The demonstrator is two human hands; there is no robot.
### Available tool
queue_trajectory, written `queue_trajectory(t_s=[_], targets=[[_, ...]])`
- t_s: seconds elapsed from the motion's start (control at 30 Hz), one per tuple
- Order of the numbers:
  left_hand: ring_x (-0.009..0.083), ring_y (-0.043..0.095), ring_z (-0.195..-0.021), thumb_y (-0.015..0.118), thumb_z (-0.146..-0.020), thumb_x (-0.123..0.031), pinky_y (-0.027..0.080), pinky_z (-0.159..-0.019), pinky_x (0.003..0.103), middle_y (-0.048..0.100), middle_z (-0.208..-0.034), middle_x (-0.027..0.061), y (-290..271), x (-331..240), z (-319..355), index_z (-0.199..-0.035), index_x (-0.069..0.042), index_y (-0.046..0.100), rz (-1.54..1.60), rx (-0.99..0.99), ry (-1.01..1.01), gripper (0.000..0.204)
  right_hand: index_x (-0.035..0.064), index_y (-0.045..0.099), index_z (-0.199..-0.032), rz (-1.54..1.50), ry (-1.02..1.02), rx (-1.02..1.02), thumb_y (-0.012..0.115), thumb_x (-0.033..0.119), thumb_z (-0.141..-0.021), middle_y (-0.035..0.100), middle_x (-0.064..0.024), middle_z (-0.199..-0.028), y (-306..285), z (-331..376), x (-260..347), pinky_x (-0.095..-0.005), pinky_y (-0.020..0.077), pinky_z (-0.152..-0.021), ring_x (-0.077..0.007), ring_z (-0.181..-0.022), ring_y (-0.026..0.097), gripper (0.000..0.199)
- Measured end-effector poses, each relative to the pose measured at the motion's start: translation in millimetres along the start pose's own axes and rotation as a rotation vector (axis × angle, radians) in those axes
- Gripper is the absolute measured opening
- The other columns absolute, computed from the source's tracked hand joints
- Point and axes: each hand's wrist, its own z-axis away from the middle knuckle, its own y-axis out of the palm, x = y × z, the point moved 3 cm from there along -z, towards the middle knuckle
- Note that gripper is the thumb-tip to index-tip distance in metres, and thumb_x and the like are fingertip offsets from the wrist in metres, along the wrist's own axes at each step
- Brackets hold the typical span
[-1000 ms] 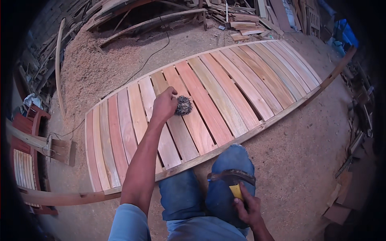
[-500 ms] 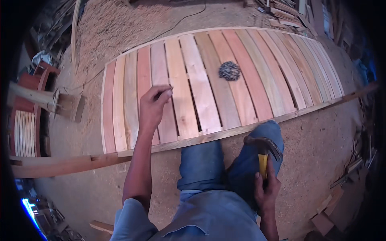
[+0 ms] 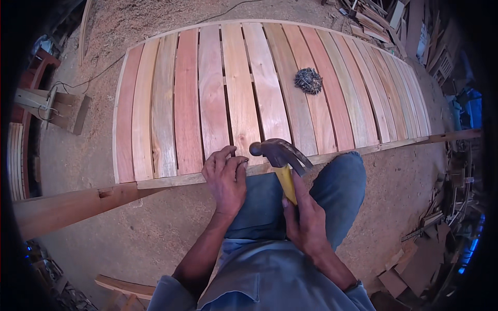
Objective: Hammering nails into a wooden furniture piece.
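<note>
My right hand [image 3: 307, 222] grips a claw hammer [image 3: 282, 155] by its yellow handle, the dark steel head raised beside my left hand. At the near edge of the slatted wooden panel [image 3: 238, 119], my left hand [image 3: 225, 179] is closed in a pinch. Just a small dark tip of a nail [image 3: 246, 160] shows at its fingertips; the rest of it is hidden. A heap of loose dark nails [image 3: 308, 81] lies on the slats, farther off and to the right.
A wooden beam [image 3: 78, 207] runs under the panel's near edge at left. Wood offcuts [image 3: 373, 28] are piled at far right, with more scraps [image 3: 394, 282] at lower right. A cable [image 3: 98, 76] crosses the sawdust-strewn floor beyond the panel.
My left hand has come back from over the slats to the panel's near edge. My right hand has raised the hammer and brought it leftward, close to my left hand.
</note>
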Motion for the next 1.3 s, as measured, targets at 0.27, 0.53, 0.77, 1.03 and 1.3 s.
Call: queue_trajectory(t_s=[0.27,0.53,0.77,1.03,1.3], targets=[[0.0333,0.056,-0.137,0.084,-0.093,-0.014,0.038,-0.121,0.052,0.072,-0.148,0.0043,4,4,-1,-0.105,-0.009,0.082,0.008,-0.006,-0.029,0.013,0.0067,0.056,-0.167,0.190,-0.046,0.107,0.072,-0.001,-0.107,0.075,-0.0235,-0.109,13,-4,-3,-0.0475,0.0627,-0.081,-0.0413,-0.091,0.078,0.062],[0.0373,0.055,-0.142,0.081,-0.094,-0.013,0.036,-0.123,0.056,0.067,-0.152,0.0062,-1,3,-3,-0.107,-0.014,0.083,0.019,0.021,-0.036,0.013,0.0112,0.050,-0.174,0.146,-0.067,-0.010,0.069,-0.003,-0.107,0.078,-0.0245,-0.110,17,6,-2,-0.0460,0.0636,-0.078,-0.0426,-0.088,0.077,0.071],[0.0384,0.056,-0.149,0.075,-0.099,-0.010,0.038,-0.124,0.055,0.066,-0.159,0.0131,-2,12,-53,-0.125,-0.015,0.083,0.000,0.175,0.274,0.027,0.0152,0.041,-0.181,-0.306,0.321,-0.003,0.064,0.007,-0.115,0.069,-0.0106,-0.089,12,14,-40,-0.0366,0.0582,-0.065,-0.0197,-0.069,0.067,0.070],[0.0344,0.044,-0.167,0.068,-0.112,-0.043,0.030,-0.138,0.062,0.059,-0.171,0.0066,26,33,-157,-0.148,-0.019,0.073,-0.192,0.552,0.880,0.044,0.0174,0.030,-0.185,-0.766,0.646,0.042,0.055,0.013,-0.121,0.065,-0.0039,-0.084,8,11,-58,-0.0282,0.0505,-0.052,-0.0107,-0.058,0.056,0.069],[0.0347,0.048,-0.163,0.067,-0.114,-0.044,0.031,-0.137,0.065,0.064,-0.161,0.0064,27,36,-157,-0.142,-0.021,0.075,-0.162,0.510,0.881,0.037,0.0184,0.025,-0.186,-0.759,0.643,0.101,0.055,0.016,-0.122,0.064,-0.0043,-0.083,15,10,-52,-0.0287,0.0514,-0.053,-0.0117,-0.060,0.057,0.071]])
